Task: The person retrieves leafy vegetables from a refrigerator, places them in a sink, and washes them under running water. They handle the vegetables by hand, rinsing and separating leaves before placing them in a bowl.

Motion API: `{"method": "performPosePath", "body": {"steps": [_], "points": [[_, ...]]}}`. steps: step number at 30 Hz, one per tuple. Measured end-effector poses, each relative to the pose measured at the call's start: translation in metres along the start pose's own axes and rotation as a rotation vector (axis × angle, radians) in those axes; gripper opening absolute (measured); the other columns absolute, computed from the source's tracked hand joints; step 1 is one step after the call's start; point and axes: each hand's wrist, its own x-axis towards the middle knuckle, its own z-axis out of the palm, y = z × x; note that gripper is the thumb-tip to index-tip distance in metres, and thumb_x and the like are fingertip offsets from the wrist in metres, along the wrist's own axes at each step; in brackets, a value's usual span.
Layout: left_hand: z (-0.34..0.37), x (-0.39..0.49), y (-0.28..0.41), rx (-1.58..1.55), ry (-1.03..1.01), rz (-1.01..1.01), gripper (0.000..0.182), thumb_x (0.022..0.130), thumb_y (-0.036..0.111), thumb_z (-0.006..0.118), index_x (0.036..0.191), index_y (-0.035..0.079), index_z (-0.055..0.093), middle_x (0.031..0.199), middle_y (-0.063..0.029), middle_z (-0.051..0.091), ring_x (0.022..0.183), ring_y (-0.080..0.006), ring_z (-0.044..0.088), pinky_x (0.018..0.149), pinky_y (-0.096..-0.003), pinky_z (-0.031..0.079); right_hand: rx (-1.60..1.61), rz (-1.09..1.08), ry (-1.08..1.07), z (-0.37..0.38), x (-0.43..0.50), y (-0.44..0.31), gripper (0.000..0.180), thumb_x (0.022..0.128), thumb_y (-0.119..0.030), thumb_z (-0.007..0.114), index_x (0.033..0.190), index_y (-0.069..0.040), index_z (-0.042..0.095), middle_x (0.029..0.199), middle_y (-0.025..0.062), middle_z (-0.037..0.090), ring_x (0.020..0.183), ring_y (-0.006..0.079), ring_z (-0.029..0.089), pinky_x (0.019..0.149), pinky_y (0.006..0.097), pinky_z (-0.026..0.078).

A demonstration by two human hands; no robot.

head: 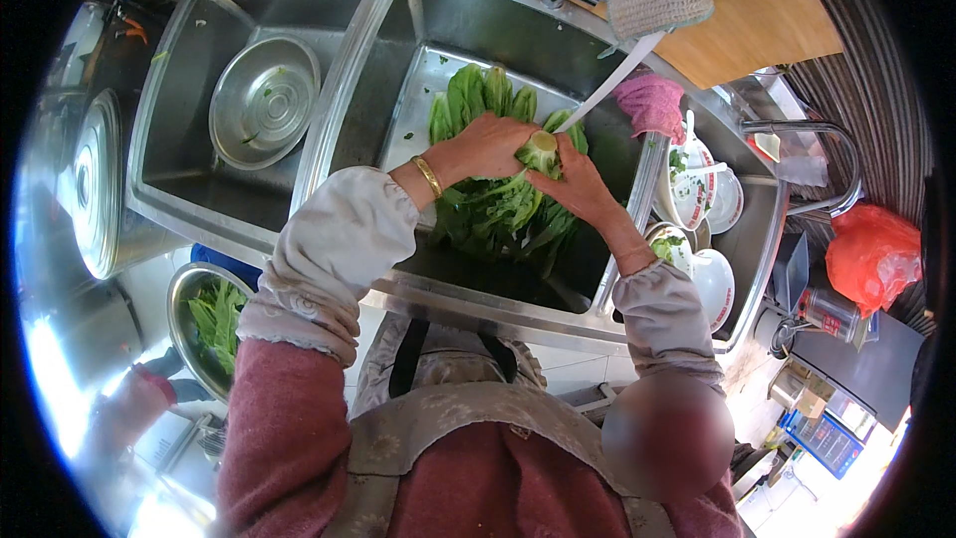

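Observation:
In the middle sink basin (407, 112), both my hands hold a head of leafy green lettuce (544, 153) with its pale cut stem end turned up. My left hand (489, 149), with a gold bracelet on the wrist, grips it from the left. On its right side, the fingers of my right hand (579, 183) are around the base. Beyond my hands lie more lettuce heads (468, 90), partly hidden by them. The leaves hang down toward the near side of the basin. A white hose (616, 78) slants down from the tap, its lower end close to my right fingers.
A metal basin (265, 102) sits in the left sink. Stacked white bowls (681, 194) with food scraps fill the right sink, under a curved faucet (848, 157). A pink cloth (650, 104) drapes over the divider. At lower left, a metal bowl (175, 321) holds green leaves.

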Motion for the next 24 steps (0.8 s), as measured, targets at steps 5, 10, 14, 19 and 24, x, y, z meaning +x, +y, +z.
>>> {"method": "performPosePath", "body": {"steps": [5,10,14,19,24], "points": [[-0.002,0.003,-0.001,0.149,-0.03,0.131,0.022,0.06,0.003,0.061,0.081,0.004,0.056,0.077,-0.0136,0.059,0.083,-0.0308,0.056,0.073,-0.0403,0.04,0.075,-0.038,-0.048,-0.004,-0.002,0.001,0.041,0.07,-0.015,0.063,0.102,-0.001,0.041,0.084,0.022,0.056,0.08,0.0398,0.055,0.068,0.0409,0.044],[0.001,0.004,0.0,0.281,-0.254,0.228,0.01,0.059,0.0,0.058,0.068,0.002,0.056,0.072,-0.0136,0.057,0.079,-0.031,0.055,0.073,-0.0397,0.042,0.072,-0.13,-0.214,-0.01,-0.008,0.005,0.041,0.069,-0.008,0.061,0.106,-0.002,0.044,0.09,0.0178,0.056,0.082,0.0302,0.058,0.068,0.0331,0.046],[0.0,0.002,-0.003,0.39,-0.313,0.404,0.007,0.06,0.001,0.057,0.067,0.002,0.056,0.071,-0.0126,0.057,0.077,-0.0309,0.056,0.072,-0.0384,0.043,-0.013,-0.295,-0.232,-0.01,-0.013,0.006,0.042,0.068,-0.007,0.06,0.107,-0.002,0.044,0.093,0.0181,0.055,0.084,0.0307,0.057,0.069,0.0335,0.046],[-0.006,0.003,-0.002,0.351,-0.072,0.212,0.009,0.062,0.005,0.058,0.071,0.006,0.057,0.072,-0.0105,0.058,0.075,-0.0294,0.058,0.073,-0.0381,0.044,0.033,-0.098,-0.074,-0.004,-0.009,0.012,0.048,0.067,-0.009,0.06,0.11,-0.002,0.042,0.083,0.0191,0.058,0.079,0.039,0.056,0.071,0.0402,0.045],[-0.005,0.006,0.009,0.086,0.179,-0.151,0.005,0.068,0.006,0.055,0.071,0.002,0.054,0.075,-0.0101,0.059,0.077,-0.0309,0.057,0.069,-0.0414,0.043,0.11,0.228,0.255,-0.001,0.01,0.024,0.056,0.07,-0.02,0.066,0.116,0.0,0.04,0.083,0.0158,0.061,0.065,0.0254,0.061,0.054,0.0334,0.05]]}}
